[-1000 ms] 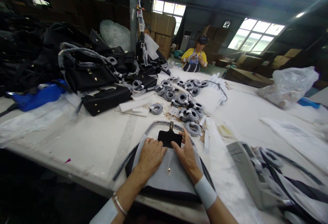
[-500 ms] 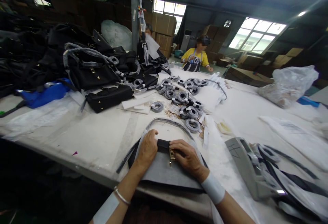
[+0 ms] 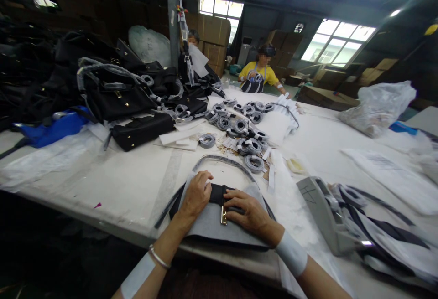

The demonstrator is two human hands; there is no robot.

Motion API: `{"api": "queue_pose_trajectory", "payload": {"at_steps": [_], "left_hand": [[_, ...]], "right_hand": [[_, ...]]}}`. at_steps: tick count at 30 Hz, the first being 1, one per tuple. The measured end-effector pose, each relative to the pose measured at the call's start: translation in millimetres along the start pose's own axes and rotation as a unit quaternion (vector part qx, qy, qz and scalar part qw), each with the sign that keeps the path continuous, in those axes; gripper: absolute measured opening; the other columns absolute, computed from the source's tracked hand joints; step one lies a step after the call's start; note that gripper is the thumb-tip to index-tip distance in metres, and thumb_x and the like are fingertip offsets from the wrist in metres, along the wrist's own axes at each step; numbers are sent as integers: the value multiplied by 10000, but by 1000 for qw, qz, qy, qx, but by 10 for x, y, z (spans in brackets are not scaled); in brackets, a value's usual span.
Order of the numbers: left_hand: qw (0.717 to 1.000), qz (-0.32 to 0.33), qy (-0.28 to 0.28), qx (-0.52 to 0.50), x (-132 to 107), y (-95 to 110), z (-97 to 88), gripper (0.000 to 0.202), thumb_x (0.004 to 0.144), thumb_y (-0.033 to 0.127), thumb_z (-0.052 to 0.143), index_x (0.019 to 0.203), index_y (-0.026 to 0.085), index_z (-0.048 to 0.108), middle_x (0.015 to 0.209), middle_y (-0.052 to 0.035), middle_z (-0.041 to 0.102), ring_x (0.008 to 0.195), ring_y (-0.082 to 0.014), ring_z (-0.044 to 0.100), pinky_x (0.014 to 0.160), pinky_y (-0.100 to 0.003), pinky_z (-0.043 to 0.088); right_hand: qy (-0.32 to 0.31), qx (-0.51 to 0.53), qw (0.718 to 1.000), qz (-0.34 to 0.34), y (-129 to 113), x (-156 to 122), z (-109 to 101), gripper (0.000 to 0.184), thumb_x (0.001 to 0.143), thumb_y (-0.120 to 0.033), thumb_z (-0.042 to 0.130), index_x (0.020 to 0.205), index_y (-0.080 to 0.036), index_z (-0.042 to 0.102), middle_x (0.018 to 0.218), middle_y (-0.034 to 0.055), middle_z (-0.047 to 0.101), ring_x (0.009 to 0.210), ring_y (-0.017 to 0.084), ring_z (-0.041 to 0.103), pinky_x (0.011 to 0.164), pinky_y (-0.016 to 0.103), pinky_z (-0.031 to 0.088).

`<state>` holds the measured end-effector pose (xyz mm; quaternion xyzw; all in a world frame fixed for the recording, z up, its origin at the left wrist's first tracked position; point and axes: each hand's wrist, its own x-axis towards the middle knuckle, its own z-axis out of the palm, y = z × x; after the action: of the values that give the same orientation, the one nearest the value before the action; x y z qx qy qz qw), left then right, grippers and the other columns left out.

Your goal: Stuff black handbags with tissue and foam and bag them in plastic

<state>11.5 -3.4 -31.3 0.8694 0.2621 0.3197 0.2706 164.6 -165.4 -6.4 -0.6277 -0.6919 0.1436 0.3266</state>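
the right hand (image 3: 251, 212) conceals part of the black flap (image 3: 216, 194). left frame edge truncates the bag pile (image 3: 30, 75). white packet (image 3: 383, 178) markings: illegible.

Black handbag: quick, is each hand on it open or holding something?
Left hand: resting beside the black flap; its grip can't be told.
Right hand: open, at the gold clasp.

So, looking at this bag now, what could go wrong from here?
Perhaps three things. The pale sheet lies right around the gold clasp, so it could get pinched or creased as the right hand works there. The black bag sits close to the near edge of the table, so a tug might slide it off. And the metal bracelet could scuff the bag if that wrist brushes it.
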Motion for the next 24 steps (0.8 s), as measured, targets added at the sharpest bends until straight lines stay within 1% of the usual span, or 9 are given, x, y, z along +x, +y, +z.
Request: {"api": "queue_pose_trajectory", "payload": {"at_steps": [2, 4, 6, 8, 11, 15, 19, 21, 24], "left_hand": [[998, 42, -47, -26, -47, 129, -140, 257, 844, 56, 460, 1001, 215, 586, 1080, -48, 647, 1087, -182, 609, 982, -324, 489], [986, 89, -131, -47, -165, 283, -281, 187, 868, 107, 536, 967, 240, 620, 1007, -2, 667, 983, -149, 639, 903, -252, 508], [966, 126, -224, -39, -337, 413, -365, 116, 876, 160, 607, 950, 244, 636, 986, 10, 668, 949, -147, 639, 875, -241, 504], [956, 138, -261, -8, -518, 479, -367, 136, 864, 189, 663, 988, 235, 632, 1026, -1, 665, 968, -164, 632, 885, -262, 500], [961, 127, -244, 10, -707, 454, -264, 232, 850, 184, 699, 1062, 231, 618, 1066, -8, 664, 985, -173, 633, 894, -275, 503], [969, 121, -215, 32, -779, 401, -160, 272, 851, 166, 694, 1097, 243, 610, 1091, -11, 673, 1020, -197, 638, 927, -320, 510], [965, 138, -210, 79, -816, 456, -168, 241, 863, 184, 674, 1087, 240, 608, 1091, -17, 684, 1030, -218, 645, 1019, -412, 483], [964, 146, -203, 92, -854, 465, -170, 260, 860, 202, 680, 1105, 235, 601, 1098, -27, 686, 1038, -225, 649, 1053, -445, 466], [966, 173, -167, 93, -911, 407, -156, 335, 851, 201, 681, 1168, 241, 582, 1178, -45, 675, 1098, -240, 639, 1063, -465, 470]], "right_hand": [[-8, -18, 1000, -5, 20, -8, 21, 146, 896, -312, 694, 1020, -272, 761, 1199, 76, 699, 1157, 223, 636, 1038, 391, 494], [-11, -31, 999, -11, 58, -30, 46, 160, 897, -308, 694, 1041, -279, 757, 1206, 69, 700, 1170, 224, 629, 1042, 394, 490], [-5, -39, 999, -19, 104, -63, 80, 187, 894, -309, 699, 1074, -284, 747, 1215, 69, 699, 1185, 230, 621, 1064, 423, 472], [0, -48, 998, -28, 139, -99, 116, 199, 895, -311, 700, 1087, -285, 742, 1228, 75, 694, 1206, 241, 608, 1087, 464, 443], [0, -64, 997, -46, 150, -139, 158, 185, 907, -313, 686, 1082, -295, 742, 1231, 74, 693, 1254, 261, 572, 1107, 524, 402], [13, -82, 994, -73, 117, -136, 183, 169, 920, -304, 668, 1071, -302, 745, 1169, 65, 718, 1262, 273, 560, 1103, 561, 383], [25, -84, 991, -102, 70, -64, 175, 152, 929, -292, 653, 1043, -284, 753, 1100, 56, 730, 1213, 251, 570, 1041, 475, 453], [10, -85, 990, -114, 27, -20, 150, 144, 928, -290, 653, 1031, -281, 754, 1067, 46, 731, 1158, 232, 582, 1002, 424, 475], [-24, -96, 988, -120, -48, 27, 103, 142, 943, -281, 633, 1027, -285, 748, 1025, 27, 729, 1053, 200, 598, 945, 375, 484]]}}
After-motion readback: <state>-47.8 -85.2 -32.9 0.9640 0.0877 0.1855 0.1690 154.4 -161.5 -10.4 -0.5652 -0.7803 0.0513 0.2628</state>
